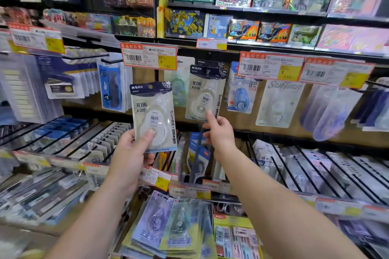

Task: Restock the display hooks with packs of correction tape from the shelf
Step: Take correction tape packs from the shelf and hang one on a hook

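Gripping 1 upright correction tape pack [153, 116], left hand [131, 153] fingers clamp; right hand [219, 130] index touches hanging pack [205, 92].

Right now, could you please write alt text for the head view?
The left hand holds a correction tape pack up before stationery display hooks, while the right hand touches a matching hanging pack with its forefinger. Price tags hang above.

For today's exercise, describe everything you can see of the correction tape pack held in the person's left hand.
The correction tape pack is a clear plastic blister on a card with a dark blue top band, a hang hole and large "30" lettering. Inside sits a pale, rounded dispenser. It is upright, tilted slightly, off the hooks, in front of the display. The left hand grips its lower end, thumb pressed on the front.
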A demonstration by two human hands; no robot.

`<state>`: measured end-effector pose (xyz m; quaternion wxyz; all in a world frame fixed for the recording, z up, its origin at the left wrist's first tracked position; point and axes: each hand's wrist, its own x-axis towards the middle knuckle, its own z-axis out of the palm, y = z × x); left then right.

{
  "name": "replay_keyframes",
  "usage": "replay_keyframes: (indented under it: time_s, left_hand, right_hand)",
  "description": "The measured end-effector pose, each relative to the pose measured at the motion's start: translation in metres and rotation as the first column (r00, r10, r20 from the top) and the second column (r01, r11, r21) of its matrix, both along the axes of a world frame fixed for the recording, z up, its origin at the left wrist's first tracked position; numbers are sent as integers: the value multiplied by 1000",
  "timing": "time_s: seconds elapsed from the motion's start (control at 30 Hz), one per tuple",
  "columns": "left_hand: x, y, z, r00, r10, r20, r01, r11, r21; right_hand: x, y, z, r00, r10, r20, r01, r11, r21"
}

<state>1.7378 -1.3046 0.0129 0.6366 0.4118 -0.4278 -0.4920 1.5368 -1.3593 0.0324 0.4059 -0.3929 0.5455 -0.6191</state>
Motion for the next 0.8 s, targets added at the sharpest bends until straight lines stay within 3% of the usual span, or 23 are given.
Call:
replay_keyframes:
  time_s: [0.8]
  left_hand:
    - [9,-8,-3,1000,23,-12,-23,1000,20]
  right_hand:
    - [-10,-72,2,973,-67,223,59,997,39]
